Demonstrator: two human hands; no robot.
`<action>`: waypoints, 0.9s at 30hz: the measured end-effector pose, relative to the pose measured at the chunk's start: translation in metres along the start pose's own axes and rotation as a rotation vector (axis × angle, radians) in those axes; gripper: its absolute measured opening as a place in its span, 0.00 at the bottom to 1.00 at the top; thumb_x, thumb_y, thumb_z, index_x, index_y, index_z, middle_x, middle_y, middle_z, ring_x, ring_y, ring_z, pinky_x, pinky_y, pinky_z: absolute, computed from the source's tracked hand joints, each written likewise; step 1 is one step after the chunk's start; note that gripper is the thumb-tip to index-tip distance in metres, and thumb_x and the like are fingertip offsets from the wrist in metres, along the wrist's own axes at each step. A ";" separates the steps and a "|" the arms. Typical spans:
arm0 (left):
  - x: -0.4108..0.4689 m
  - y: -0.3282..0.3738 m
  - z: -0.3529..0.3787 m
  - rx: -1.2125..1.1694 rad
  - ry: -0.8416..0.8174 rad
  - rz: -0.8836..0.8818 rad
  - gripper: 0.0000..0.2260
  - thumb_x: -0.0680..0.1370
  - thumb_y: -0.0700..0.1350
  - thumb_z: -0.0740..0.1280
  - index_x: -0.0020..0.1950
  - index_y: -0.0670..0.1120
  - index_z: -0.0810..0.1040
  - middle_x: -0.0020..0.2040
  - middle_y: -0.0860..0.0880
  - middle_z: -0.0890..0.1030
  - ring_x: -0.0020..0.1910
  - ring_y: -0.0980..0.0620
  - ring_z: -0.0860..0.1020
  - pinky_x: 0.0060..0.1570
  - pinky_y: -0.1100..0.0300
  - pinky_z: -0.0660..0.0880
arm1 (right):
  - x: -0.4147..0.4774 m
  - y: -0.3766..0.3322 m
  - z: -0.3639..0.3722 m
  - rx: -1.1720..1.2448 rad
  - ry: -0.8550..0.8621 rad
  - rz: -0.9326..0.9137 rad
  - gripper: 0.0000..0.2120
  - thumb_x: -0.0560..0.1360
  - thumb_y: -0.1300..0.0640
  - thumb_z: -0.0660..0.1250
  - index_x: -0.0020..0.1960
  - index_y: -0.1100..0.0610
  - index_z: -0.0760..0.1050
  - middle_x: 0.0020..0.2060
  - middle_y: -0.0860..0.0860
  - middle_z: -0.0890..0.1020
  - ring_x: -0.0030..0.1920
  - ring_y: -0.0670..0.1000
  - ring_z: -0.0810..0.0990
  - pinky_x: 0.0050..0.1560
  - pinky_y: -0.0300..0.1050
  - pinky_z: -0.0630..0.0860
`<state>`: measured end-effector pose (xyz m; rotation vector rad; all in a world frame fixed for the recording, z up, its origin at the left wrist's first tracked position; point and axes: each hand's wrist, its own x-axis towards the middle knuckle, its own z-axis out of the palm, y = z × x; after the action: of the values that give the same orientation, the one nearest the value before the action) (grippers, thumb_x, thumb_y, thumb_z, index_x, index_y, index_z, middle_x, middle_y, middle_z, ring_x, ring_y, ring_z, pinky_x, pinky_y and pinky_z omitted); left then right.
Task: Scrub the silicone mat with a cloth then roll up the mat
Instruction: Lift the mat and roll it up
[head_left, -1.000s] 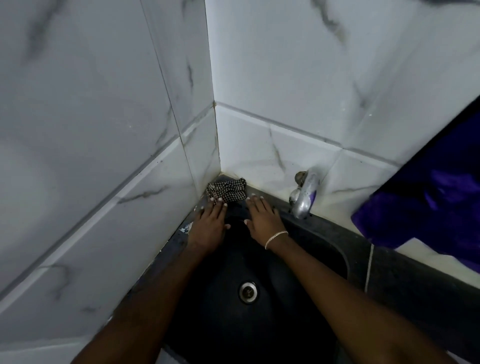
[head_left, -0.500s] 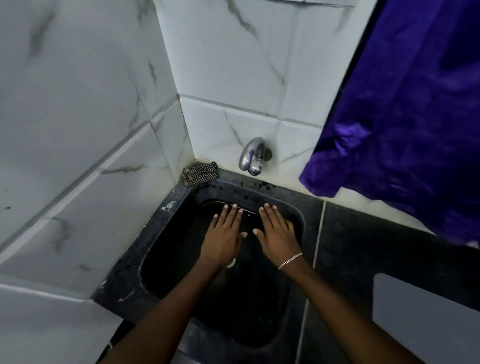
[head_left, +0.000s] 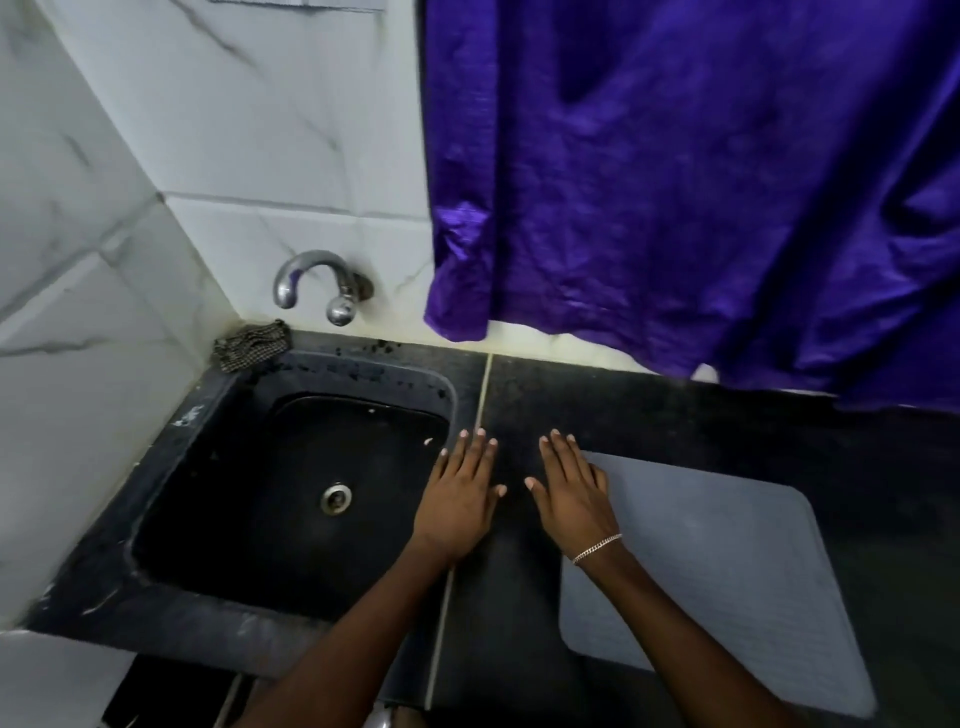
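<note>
A grey silicone mat (head_left: 727, 582) lies flat on the black counter at the right. A crumpled checked cloth (head_left: 253, 344) sits in the far left corner behind the sink, away from both hands. My left hand (head_left: 460, 499) is flat and empty, fingers spread, over the sink's right rim. My right hand (head_left: 571, 493), with a bracelet at the wrist, is also flat and empty; it covers the mat's near-left corner.
A black sink (head_left: 208, 519) with a metal drain (head_left: 336, 498) fills the left. A chrome tap (head_left: 311, 283) sticks out of the marble-tiled wall (head_left: 93, 234). A purple curtain (head_left: 701, 182) hangs over the back of the black counter (head_left: 649, 415).
The view has swung right and both hands have moved from the sink's far corner near the cloth, across the basin, to the sink's right rim and the mat. The mat has come into view.
</note>
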<state>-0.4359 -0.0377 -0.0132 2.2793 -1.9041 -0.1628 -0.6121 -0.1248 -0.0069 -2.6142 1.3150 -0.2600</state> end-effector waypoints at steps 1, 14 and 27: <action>0.001 0.017 0.005 -0.007 -0.016 0.008 0.30 0.83 0.59 0.51 0.82 0.47 0.49 0.82 0.47 0.50 0.81 0.47 0.45 0.79 0.48 0.49 | -0.010 0.016 -0.005 0.011 -0.007 0.030 0.29 0.83 0.44 0.55 0.80 0.54 0.57 0.80 0.53 0.59 0.80 0.53 0.55 0.74 0.54 0.61; -0.004 0.161 0.055 -0.170 -0.221 -0.207 0.30 0.82 0.56 0.58 0.80 0.44 0.58 0.73 0.43 0.66 0.68 0.41 0.67 0.67 0.45 0.70 | -0.129 0.222 -0.048 0.074 -0.029 0.631 0.24 0.81 0.49 0.62 0.74 0.60 0.68 0.71 0.59 0.71 0.68 0.62 0.70 0.68 0.58 0.71; 0.012 0.185 0.056 -0.507 -0.206 -0.637 0.25 0.73 0.42 0.75 0.67 0.37 0.72 0.64 0.36 0.77 0.63 0.36 0.76 0.63 0.47 0.74 | -0.150 0.301 -0.059 0.328 -0.051 1.077 0.20 0.78 0.60 0.66 0.69 0.63 0.70 0.68 0.66 0.68 0.69 0.68 0.66 0.67 0.64 0.67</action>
<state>-0.6229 -0.0847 -0.0312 2.4494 -0.9622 -0.8723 -0.9469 -0.1849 -0.0379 -1.3614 2.1778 -0.1884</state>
